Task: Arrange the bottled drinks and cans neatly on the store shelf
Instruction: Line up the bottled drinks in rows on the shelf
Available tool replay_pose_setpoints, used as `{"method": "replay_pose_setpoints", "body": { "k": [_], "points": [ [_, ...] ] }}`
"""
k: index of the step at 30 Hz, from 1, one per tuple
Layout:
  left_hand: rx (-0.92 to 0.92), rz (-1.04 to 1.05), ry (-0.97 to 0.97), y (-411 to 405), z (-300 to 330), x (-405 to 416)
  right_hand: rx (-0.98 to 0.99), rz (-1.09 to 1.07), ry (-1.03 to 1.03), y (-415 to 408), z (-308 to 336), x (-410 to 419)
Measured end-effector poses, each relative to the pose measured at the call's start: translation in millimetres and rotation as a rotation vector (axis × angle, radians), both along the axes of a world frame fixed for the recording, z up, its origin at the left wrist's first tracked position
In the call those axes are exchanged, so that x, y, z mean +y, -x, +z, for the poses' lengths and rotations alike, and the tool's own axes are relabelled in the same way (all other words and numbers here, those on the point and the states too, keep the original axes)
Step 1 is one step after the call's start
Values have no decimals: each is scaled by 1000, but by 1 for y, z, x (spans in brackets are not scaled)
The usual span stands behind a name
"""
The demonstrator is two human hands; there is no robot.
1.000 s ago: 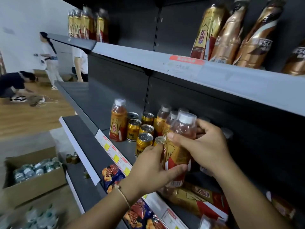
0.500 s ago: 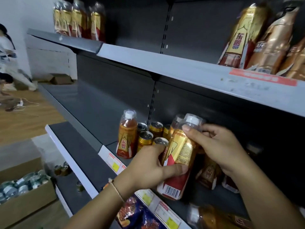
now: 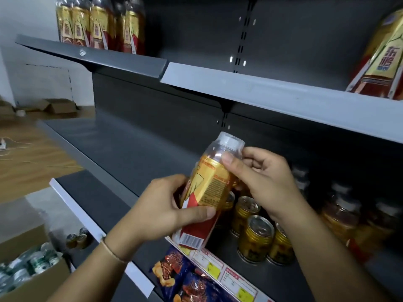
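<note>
I am gripping the tilted bottle point(image 3: 209, 188) with both hands: left hand point(image 3: 161, 212) curling around its body, right hand point(image 3: 261, 177) fingers point(image 3: 229, 162) pinching its neck above the cans point(image 3: 257, 240).

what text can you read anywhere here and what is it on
"东鹏": large characters on the gold carton-like pack on the upper shelf, right edge.
Held bottle: barcode and fine print on its label, too small to read.
Shelf-edge price tags: blurred, unreadable.
Snack bags: lettering blurred.
Gold cans and top-shelf bottles: labels unreadable.
</note>
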State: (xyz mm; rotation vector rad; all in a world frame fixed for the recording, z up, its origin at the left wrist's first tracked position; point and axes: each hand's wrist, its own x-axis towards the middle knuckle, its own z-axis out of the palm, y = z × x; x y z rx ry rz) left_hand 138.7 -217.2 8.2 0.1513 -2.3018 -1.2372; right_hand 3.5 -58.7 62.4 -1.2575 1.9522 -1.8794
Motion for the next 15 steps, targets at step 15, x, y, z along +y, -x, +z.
{"method": "replay_pose_setpoints", "body": {
  "k": [15],
  "points": [
    [-58,1,-28,36,18,-110,-14,-62,-28,25,-3,-74]
  ]
}}
